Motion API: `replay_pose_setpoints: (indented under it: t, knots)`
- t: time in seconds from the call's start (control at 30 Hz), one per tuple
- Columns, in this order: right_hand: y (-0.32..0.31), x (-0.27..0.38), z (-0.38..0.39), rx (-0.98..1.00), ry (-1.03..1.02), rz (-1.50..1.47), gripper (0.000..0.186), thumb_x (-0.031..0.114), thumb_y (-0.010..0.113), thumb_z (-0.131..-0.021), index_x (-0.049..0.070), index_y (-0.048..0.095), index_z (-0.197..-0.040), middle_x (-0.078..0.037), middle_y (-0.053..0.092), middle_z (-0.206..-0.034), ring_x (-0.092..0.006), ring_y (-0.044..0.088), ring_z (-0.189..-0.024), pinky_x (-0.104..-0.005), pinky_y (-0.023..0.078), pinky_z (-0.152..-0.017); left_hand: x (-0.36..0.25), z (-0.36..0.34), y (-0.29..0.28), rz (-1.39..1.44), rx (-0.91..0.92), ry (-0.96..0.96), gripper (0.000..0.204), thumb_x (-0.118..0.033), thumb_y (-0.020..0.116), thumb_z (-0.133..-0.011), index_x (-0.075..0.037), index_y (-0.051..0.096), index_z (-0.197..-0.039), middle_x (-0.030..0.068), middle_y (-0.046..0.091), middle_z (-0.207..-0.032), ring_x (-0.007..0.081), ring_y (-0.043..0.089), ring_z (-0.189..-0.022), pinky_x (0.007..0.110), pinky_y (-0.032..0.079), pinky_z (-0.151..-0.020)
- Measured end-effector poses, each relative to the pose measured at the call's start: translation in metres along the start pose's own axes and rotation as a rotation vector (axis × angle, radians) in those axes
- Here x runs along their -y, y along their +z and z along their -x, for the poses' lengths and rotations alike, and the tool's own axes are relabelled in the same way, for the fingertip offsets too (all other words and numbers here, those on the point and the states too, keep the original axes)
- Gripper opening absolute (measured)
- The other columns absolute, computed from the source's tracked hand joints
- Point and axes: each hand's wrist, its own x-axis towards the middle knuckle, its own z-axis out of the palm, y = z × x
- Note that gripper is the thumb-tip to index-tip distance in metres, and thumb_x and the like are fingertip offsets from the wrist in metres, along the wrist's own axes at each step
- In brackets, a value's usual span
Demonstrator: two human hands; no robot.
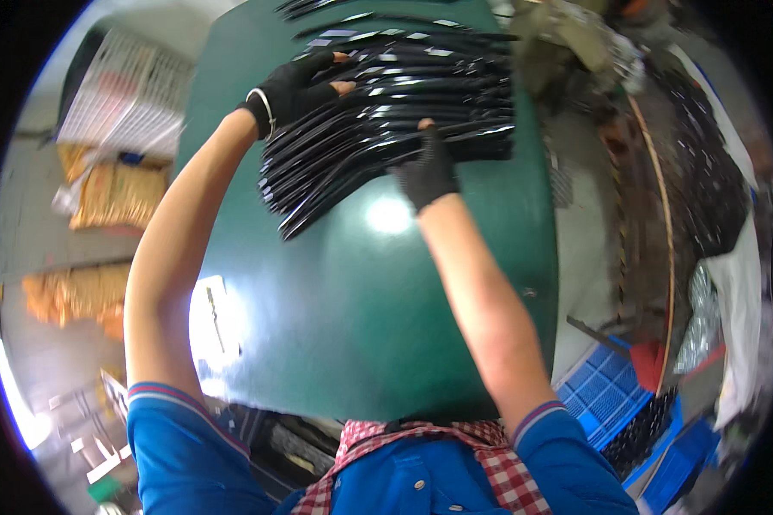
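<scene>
White mesh crate (129, 94) x1 far left; left hand (290, 94), gloved, fingers part-spread over the strips' left half, can't tell if gripping. Black strips (395, 112): ten-plus, overlapped so rough count, glossy, slim, side by side on upper part of green counter (343, 318); long axis left-right, left ends bent toward wearer. Right hand (431, 172), gloved, on near edge, one fingertip showing, grip unclear
</scene>
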Motion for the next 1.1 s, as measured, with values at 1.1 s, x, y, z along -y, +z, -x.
replay_pose_setpoints:
  t: [1.1]
  knots:
    - [-0.061, 0.030, 0.029, -0.142, 0.183, 0.396, 0.067, 0.040, 0.064, -0.087, -0.006, 0.025, -0.117, -0.033, 0.055, -0.105, -0.0433, 0.061, -0.096, -0.0506, 0.058, -0.075, -0.012, 0.278, 0.102, -0.316, -0.495, -0.252, 0.064, -0.027, 0.077, -0.066, -0.014, 0.051, -0.124, 0.0161, 0.047, -0.131, 0.0370, 0.043, -0.123, 0.048, 0.037, -0.102]
